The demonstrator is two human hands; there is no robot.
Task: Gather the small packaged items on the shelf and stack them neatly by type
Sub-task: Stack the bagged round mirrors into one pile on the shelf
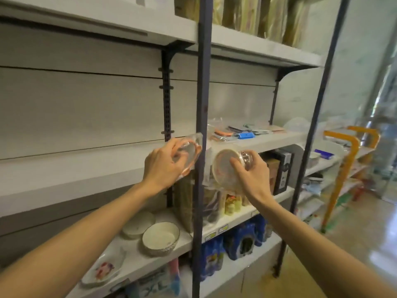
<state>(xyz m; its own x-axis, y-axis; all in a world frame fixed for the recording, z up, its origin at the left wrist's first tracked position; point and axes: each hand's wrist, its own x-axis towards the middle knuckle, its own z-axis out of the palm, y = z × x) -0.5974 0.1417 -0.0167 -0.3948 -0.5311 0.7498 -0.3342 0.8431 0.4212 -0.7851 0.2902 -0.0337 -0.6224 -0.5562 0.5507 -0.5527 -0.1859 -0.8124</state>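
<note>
I'm pinching one round pack [189,150] in my left hand [164,166], another [227,168] in my right hand [251,173]; the pile [242,133] is lying far right, nearer my right.

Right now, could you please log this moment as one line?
left hand: holds round clear packet | right hand: holds round packet | loose packets: on shelf

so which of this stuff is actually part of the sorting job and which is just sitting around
Part of the job:
- round clear-wrapped item in the left hand
- round clear-wrapped item in the right hand
- small packets on the shelf

Just lying about:
- white bowls
- blue bottle packs
- black box
</note>
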